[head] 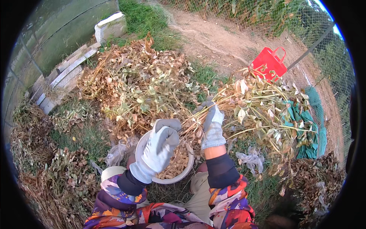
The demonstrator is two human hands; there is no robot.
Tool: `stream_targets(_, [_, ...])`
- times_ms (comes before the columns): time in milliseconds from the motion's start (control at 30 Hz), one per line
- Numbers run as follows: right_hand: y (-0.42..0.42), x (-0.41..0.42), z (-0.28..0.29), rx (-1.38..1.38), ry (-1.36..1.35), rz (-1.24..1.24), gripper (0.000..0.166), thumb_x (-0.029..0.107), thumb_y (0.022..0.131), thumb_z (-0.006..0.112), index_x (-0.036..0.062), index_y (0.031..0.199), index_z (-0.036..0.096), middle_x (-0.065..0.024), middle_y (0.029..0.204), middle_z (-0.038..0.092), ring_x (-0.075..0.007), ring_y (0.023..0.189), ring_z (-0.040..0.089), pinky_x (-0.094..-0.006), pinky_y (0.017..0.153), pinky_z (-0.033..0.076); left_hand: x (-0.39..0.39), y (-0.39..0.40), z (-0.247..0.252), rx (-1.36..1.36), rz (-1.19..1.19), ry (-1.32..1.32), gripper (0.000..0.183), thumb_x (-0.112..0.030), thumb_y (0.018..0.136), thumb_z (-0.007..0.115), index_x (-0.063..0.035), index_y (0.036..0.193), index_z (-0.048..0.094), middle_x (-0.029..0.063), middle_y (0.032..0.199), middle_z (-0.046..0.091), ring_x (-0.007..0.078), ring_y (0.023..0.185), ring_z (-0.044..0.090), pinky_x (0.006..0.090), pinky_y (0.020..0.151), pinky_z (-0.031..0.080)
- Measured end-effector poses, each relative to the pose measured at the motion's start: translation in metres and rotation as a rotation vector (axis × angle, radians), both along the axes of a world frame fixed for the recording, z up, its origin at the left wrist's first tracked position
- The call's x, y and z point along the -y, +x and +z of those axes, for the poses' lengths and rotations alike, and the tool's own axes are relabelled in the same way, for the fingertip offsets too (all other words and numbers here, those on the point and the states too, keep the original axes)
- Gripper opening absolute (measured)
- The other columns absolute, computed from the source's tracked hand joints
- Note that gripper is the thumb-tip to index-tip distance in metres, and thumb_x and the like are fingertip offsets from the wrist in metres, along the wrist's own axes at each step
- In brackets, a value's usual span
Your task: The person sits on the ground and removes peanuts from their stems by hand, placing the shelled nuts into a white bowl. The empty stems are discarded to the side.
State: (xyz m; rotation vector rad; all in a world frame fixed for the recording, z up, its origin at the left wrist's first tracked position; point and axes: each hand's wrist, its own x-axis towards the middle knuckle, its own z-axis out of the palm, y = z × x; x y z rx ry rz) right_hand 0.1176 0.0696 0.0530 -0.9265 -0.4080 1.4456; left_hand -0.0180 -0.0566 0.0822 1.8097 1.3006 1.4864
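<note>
My right hand [210,120], in a grey-coated work glove, grips a bundle of dried peanut plants [251,106] by the stems, with the leafy tops spreading to the right. The root ends [194,126] point left towards my other hand. My left hand [164,140], gloved alike, is over the left side of a round white bucket [187,169], its fingers curled beside the roots; whether it holds a pod is hidden. Unshelled peanuts [174,166] lie in the bucket, which stands between my knees.
Ahead is a large heap of dried peanut plants [143,86]. More plants [68,177] lie at the left and lower right. A red bag [268,64], green netting [314,123], plastic scraps [251,160], concrete blocks [110,27] and a wire-mesh fence [323,37] surround the spot.
</note>
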Motion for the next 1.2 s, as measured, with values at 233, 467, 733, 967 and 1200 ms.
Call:
stream_targets(233, [0.003, -0.002, 0.002, 0.085, 0.009, 0.001, 0.015, 0.008, 0.085, 0.046, 0.0073, 0.1, 0.045, -0.0079, 0.069, 0.05, -0.0205, 0.049, 0.053, -0.036, 0.044, 0.05, -0.001, -0.008, -0.006, -0.379, 0.316, -0.04, 0.012, -0.011, 0.076, 0.057, -0.0036, 0.084, 0.051, 0.015, 0.089, 0.047, 0.0317, 0.079, 0.049, 0.0408, 0.07, 0.041])
stream_targets(467, [0.016, -0.011, -0.007, 0.006, 0.062, -0.025, 0.017, 0.008, 0.084, 0.051, 0.0112, 0.101, 0.048, -0.0048, 0.066, 0.052, -0.0192, 0.052, 0.054, -0.0349, 0.045, 0.048, 0.004, -0.005, -0.003, -0.676, 0.008, -0.315, 0.029, -0.025, 0.069, 0.066, -0.0046, 0.084, 0.052, 0.0138, 0.095, 0.048, 0.0315, 0.086, 0.052, 0.0411, 0.07, 0.044])
stream_targets(733, [0.009, -0.005, 0.0, -0.07, 0.08, -0.023, 0.02, 0.008, 0.084, 0.053, 0.0122, 0.103, 0.047, -0.0033, 0.069, 0.051, -0.0182, 0.052, 0.053, -0.034, 0.043, 0.047, 0.005, 0.007, -0.014, -0.899, 0.081, -0.229, 0.035, -0.03, 0.07, 0.067, -0.0008, 0.085, 0.055, 0.0153, 0.102, 0.053, 0.0295, 0.091, 0.055, 0.0406, 0.075, 0.046])
stream_targets(967, [0.005, 0.001, 0.012, 0.141, 0.114, -0.057, 0.027, 0.008, 0.084, 0.051, 0.0087, 0.11, 0.043, -0.0056, 0.07, 0.052, -0.0178, 0.05, 0.053, -0.0327, 0.043, 0.049, 0.007, 0.003, -0.01, -0.713, -0.042, -0.411, 0.029, -0.03, 0.074, 0.063, -0.0016, 0.074, 0.056, 0.0155, 0.079, 0.055, 0.0289, 0.07, 0.057, 0.0387, 0.064, 0.046])
stream_targets(1200, [0.047, -0.035, -0.006, -0.201, 0.199, 0.175, 0.02, 0.01, 0.083, 0.052, 0.0071, 0.103, 0.05, -0.0015, 0.072, 0.051, -0.0145, 0.056, 0.052, -0.0318, 0.049, 0.047, 0.013, -0.029, 0.024, -0.499, -0.491, -0.667, 0.04, -0.043, 0.074, 0.062, -0.0033, 0.073, 0.059, 0.0146, 0.068, 0.059, 0.0309, 0.069, 0.059, 0.04, 0.064, 0.044])
